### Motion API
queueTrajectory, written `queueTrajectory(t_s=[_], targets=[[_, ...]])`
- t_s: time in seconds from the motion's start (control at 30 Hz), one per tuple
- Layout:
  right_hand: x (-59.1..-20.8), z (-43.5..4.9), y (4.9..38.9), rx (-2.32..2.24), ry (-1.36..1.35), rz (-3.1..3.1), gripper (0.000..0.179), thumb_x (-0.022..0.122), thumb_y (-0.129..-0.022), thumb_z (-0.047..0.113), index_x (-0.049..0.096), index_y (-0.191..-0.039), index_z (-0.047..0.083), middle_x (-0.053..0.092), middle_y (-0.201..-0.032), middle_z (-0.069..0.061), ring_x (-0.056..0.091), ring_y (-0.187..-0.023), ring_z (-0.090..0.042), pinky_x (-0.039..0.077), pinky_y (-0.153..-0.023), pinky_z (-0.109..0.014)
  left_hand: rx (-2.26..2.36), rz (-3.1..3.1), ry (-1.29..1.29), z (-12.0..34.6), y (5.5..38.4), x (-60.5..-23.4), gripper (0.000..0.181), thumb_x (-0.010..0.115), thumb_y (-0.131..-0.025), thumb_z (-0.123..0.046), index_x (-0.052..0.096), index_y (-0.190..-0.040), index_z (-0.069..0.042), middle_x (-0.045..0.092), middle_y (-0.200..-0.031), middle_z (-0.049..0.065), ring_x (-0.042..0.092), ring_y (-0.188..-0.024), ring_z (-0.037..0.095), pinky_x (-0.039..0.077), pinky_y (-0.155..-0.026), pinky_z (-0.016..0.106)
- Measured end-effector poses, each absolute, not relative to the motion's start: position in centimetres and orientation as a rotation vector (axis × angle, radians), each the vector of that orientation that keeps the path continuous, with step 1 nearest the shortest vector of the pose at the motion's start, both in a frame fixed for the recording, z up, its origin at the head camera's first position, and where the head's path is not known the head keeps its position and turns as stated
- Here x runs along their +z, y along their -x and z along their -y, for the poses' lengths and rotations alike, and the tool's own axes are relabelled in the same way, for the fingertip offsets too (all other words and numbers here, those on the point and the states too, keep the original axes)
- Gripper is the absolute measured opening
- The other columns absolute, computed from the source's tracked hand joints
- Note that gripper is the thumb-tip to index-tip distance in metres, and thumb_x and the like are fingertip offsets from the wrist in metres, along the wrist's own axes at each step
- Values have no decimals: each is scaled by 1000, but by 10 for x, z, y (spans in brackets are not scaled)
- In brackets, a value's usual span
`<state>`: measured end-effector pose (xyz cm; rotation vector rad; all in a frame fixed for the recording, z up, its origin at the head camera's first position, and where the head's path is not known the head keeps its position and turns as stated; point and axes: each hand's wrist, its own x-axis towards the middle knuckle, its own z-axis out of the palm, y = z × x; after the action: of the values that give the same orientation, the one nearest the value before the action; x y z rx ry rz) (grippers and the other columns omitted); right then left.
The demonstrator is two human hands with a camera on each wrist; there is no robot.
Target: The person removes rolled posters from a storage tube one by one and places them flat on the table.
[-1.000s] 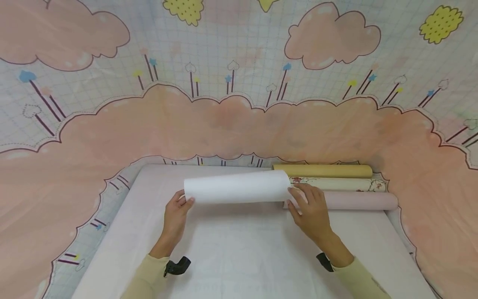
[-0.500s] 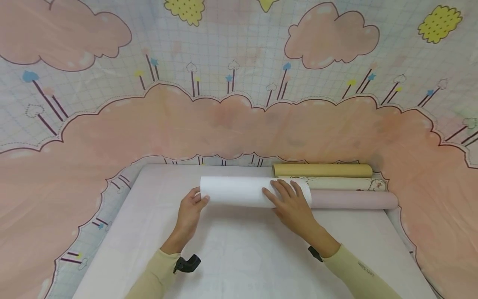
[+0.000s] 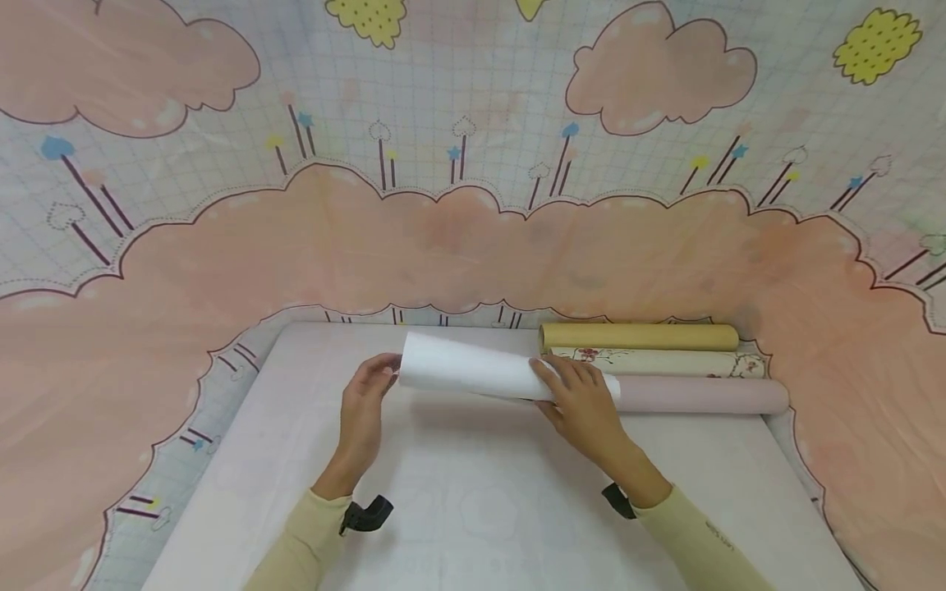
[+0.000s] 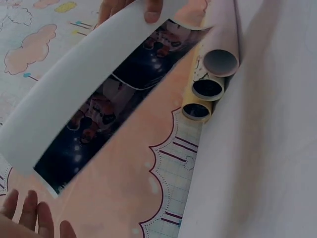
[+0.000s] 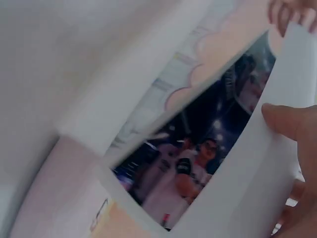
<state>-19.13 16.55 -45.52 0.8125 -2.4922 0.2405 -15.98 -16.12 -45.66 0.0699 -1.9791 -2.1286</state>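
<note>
A: Background, head view?
B: A cloth backdrop [image 3: 443, 254], peach clouds on a pale grid, stands behind the white bench [image 3: 458, 501]. Three rolls lie side by side at the far right: yellow roll [image 3: 639, 337], floral roll [image 3: 665, 363], pink roll [image 3: 702, 396].

A: Position of the white sheet [image 3: 466, 369]?
B: Curled lengthwise, raised over the bench near the rolls, shadow beneath. Left end sits higher; right end overlaps the pink roll in this view.

A: Hands?
B: Right grip [image 3: 584, 410] clamped on the sheet near its right end. Left grip [image 3: 362, 410] just beside the left end; contact unclear from here. Both sleeves [image 3: 291, 538] pale yellow-green.

A: Left wrist view?
B: Left fingers spread at lower left, apart from the sheet's near edge. The inner face shows dark printed pictures [image 4: 99, 119] of people; the outer face is plain white. Open ends of the three rolls visible, hollow.

A: Right wrist view?
B: Right thumb [image 5: 285, 119] presses the white outer face; the other fingers are partly hidden. Left fingers appear at the top right corner, by the sheet's far end. Cannot tell there whether they touch.
</note>
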Motion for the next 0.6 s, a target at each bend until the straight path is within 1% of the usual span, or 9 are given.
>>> queueTrajectory(t_s=[0.13, 0.2, 0.3, 0.4, 0.43, 0.5, 0.6], targets=[[-450, -164, 187, 522, -699, 2575, 70, 80, -82, 29, 48, -143, 17, 57, -136, -12, 57, -121, -36, 46, -98, -56, -2119, 1871, -111, 161, 160, -457, 32, 48, -103, -14, 47, -134, -4, 52, -134, 8, 46, -129, 16, 39, -104, 17], [-448, -163, 185, 640, -647, 2606, 71, 79, -83, 30, 46, -145, 17, 57, -136, -14, 59, -119, -36, 50, -94, -56, -2149, 1860, -109, 160, 159, -459, 36, 49, -102, -10, 42, -137, -5, 49, -136, 8, 44, -131, 16, 39, -104, 15], [-446, -162, 181, 810, -593, 2653, 75, 76, -85, 34, 41, -149, 19, 56, -138, -14, 61, -113, -35, 53, -88, -56, -2196, 1919, -81, 154, 160, -463, 43, 52, -101, -9, 38, -141, -9, 46, -140, 8, 44, -133, 17, 41, -102, 14], [-446, -160, 179, 1049, -551, 2679, 76, 75, -86, 35, 38, -151, 22, 53, -143, -12, 60, -115, -34, 53, -88, -57, -2207, 2043, -57, 143, 160, -468, 48, 55, -100, -12, 35, -144, -16, 47, -143, 5, 45, -136, 18, 44, -101, 14], [-448, -159, 178, 1124, -535, 2682, 76, 75, -86, 35, 38, -151, 22, 53, -144, -12, 60, -116, -34, 53, -89, -58, -2212, 2080, -42, 139, 161, -470, 50, 56, -100, -13, 35, -145, -18, 47, -144, 4, 46, -136, 20, 45, -101, 15], [-451, -156, 177, 1259, -503, 2678, 75, 75, -86, 36, 40, -150, 20, 52, -145, -12, 59, -119, -35, 52, -91, -58, -2228, 2143, 9, 130, 161, -474, 54, 58, -99, -15, 33, -147, -20, 45, -148, 6, 46, -137, 23, 47, -103, 20], [-457, -151, 175, 1395, -458, 2685, 74, 75, -86, 38, 41, -149, 20, 54, -142, -14, 59, -119, -36, 53, -90, -58, -2294, 2172, 109, 117, 162, -480, 61, 59, -98, -14, 28, -150, -18, 41, -152, 13, 46, -137, 31, 49, -104, 32]])
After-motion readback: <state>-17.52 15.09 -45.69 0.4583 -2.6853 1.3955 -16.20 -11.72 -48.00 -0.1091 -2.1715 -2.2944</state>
